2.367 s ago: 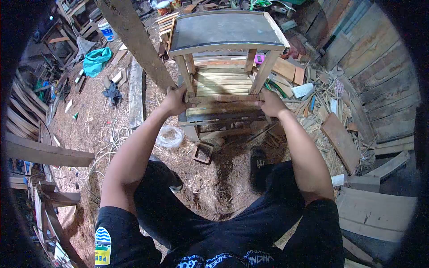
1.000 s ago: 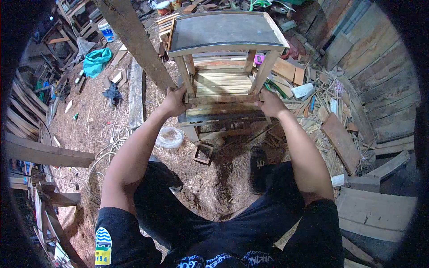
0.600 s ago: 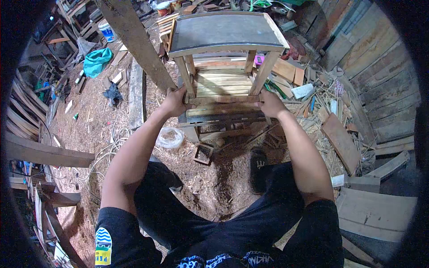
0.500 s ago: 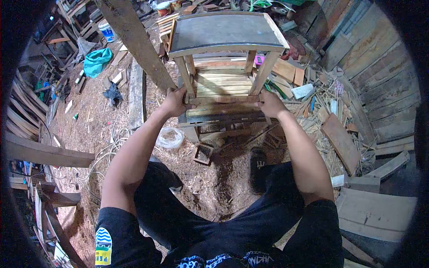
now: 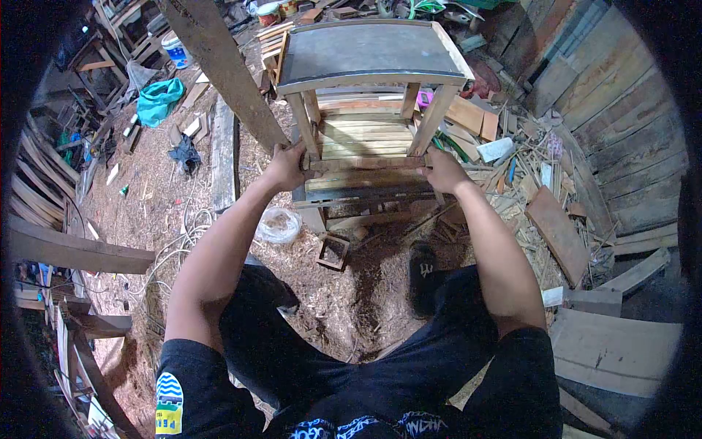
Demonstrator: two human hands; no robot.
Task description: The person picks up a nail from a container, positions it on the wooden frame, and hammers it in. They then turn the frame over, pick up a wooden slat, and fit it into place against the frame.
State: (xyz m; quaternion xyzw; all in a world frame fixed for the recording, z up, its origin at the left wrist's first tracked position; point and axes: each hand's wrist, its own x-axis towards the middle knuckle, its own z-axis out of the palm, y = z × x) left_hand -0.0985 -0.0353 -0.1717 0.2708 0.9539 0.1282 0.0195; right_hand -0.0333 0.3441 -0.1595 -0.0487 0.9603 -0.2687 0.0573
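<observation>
A small wooden frame with a grey top panel [image 5: 369, 53] stands in front of me on a slatted wooden surface [image 5: 365, 136]. My left hand [image 5: 287, 167] grips the left end of the frame's lower front rail [image 5: 369, 163], beside the left front leg. At the rail's right end, next to the right front leg, my right hand [image 5: 443, 170] is closed on it in the same way. The fingers of both hands are partly hidden behind the wood.
A slanting post [image 5: 227, 73] rises close by my left hand. Sawdust covers the floor, with a clear plastic bag [image 5: 278, 224], a small wooden box [image 5: 333, 251] and a teal bag [image 5: 159, 101]. Scrap wood and a leaning board [image 5: 558, 234] lie right.
</observation>
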